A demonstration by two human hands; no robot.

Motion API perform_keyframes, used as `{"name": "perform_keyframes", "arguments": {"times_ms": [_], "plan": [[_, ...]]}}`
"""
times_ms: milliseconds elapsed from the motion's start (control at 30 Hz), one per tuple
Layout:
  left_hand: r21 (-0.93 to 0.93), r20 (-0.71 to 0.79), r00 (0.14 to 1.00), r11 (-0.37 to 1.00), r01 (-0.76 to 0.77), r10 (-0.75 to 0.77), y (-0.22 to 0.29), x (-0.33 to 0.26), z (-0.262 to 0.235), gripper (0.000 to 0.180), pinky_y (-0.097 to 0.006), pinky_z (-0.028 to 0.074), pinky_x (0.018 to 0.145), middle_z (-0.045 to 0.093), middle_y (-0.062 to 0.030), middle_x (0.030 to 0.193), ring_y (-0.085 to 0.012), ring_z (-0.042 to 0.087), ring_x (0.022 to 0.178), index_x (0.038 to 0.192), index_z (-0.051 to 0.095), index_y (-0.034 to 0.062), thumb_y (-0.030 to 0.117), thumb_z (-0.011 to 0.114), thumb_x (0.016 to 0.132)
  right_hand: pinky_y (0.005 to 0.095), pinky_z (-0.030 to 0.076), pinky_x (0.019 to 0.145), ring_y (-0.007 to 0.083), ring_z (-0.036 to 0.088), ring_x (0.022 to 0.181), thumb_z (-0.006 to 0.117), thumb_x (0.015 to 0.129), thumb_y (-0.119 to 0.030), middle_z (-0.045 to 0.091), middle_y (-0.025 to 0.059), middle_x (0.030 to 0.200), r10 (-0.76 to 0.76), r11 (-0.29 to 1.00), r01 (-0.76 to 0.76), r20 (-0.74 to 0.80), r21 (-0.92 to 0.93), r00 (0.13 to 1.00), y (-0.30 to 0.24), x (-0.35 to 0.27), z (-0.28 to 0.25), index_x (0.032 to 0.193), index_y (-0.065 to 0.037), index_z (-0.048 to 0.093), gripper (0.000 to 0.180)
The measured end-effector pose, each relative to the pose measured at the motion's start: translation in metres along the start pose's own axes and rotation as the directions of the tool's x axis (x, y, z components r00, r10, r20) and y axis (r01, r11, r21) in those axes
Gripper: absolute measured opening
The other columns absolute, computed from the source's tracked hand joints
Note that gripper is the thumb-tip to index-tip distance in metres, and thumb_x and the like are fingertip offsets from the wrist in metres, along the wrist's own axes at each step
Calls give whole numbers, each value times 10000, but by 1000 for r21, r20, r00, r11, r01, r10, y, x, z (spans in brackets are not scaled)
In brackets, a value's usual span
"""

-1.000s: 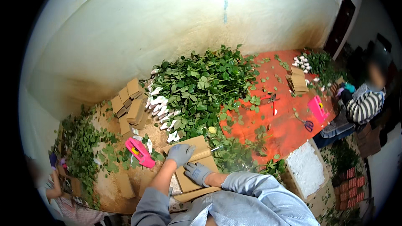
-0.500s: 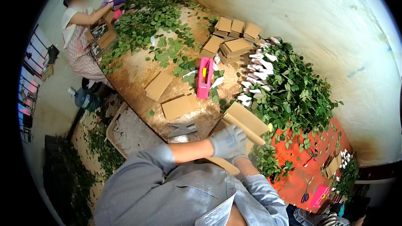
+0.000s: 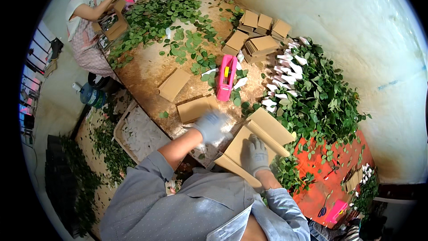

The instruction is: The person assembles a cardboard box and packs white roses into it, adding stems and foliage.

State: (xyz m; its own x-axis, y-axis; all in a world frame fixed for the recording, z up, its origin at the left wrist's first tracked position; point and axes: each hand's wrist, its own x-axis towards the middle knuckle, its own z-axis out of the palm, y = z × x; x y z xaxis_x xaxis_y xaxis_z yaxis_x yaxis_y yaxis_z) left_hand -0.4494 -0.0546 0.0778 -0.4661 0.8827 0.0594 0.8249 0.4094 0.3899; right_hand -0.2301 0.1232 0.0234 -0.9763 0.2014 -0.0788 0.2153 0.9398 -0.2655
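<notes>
An opened-out sheet of brown cardboard (image 3: 237, 151) with folded-up side walls sits in front of me at the table's near edge. Inside it lies my right hand (image 3: 257, 155) in a grey glove, fingers stretched along the cardboard. My left hand (image 3: 211, 126), also gloved, is off the cardboard to its left, smeared by motion, so its fingers cannot be read. Beside it is a flat folded cardboard piece (image 3: 192, 109), and another cardboard piece (image 3: 174, 84) lies farther back. A pink tape dispenser (image 3: 226, 78) with a yellow core stands beyond the left hand.
White-wrapped stems with a leafy green heap (image 3: 323, 91) lie at the right. Stacked cardboard pieces (image 3: 261, 44) stand at the back. Loose leaves (image 3: 156, 24) cover the far table, where a co-worker (image 3: 87, 27) in purple gloves stands. A bin of white scraps (image 3: 145, 129) sits left.
My left hand has left my right hand and swung left over the table, where a grey metal tool lay. My right hand now shows flat on the cardboard. The co-worker's arm has risen.
</notes>
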Motion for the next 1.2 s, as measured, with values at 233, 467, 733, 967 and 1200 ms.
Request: {"name": "perform_keyframes", "arguments": {"times_ms": [233, 467, 733, 967, 1200], "plan": [[381, 191, 828, 817, 433, -528, -89, -14, -13, 1060, -545, 388, 1013, 478, -182, 1416, -388, 512, 1226, 1508, 365, 93, 506, 829, 649, 501, 419, 1059, 389, 456, 1321, 697, 783, -176, 451, 184, 1480, 7, 1000, -7, -16, 9, 1000, 3, 1, 5, 1336, -76, 544, 582], [310, 174, 828, 828, 468, -533, -88, -11, 13, 1033, -509, 400, 1057, 550, -201, 1337, -370, 540, 1254, 1514, 352, 73, 473, 822, 686, 499, 428, 1032, 383, 471, 1301, 698, 775, -185, 468, 182, 1467, -16, 1000, 16, -42, 11, 999, 3, 1, 4, 1307, -78, 560, 560], [-3, 296, 767, 803, 596, -569, -101, 11, 13, 1025, -450, 456, 1059, 536, -225, 1372, -402, 533, 1285, 1418, 452, 18, 584, 843, 658, 502, 427, 1030, 390, 478, 1293, 687, 793, -181, 468, 198, 1460, -18, 999, 21, -76, 41, 997, 3, 0, 5, 1281, -71, 565, 515], [62, 399, 709, 788, 612, -582, -106, 34, 23, 1094, -417, 457, 1073, 519, -284, 1404, -388, 547, 1287, 1356, 506, -50, 599, 897, 566, 498, 406, 1040, 390, 467, 1272, 629, 848, -132, 478, 196, 1402, -18, 999, 22, -90, 47, 996, 1, -2, 3, 1306, -89, 545, 468], [85, 269, 771, 812, 578, -577, -98, 26, 34, 1069, -415, 497, 1022, 616, -255, 1278, -378, 609, 1201, 1329, 518, -59, 508, 951, 532, 490, 447, 991, 352, 492, 1296, 636, 826, -151, 485, 169, 1453, 25, 999, -23, -94, 23, 995, -2, 1, 3, 1259, -92, 591, 439]]}}
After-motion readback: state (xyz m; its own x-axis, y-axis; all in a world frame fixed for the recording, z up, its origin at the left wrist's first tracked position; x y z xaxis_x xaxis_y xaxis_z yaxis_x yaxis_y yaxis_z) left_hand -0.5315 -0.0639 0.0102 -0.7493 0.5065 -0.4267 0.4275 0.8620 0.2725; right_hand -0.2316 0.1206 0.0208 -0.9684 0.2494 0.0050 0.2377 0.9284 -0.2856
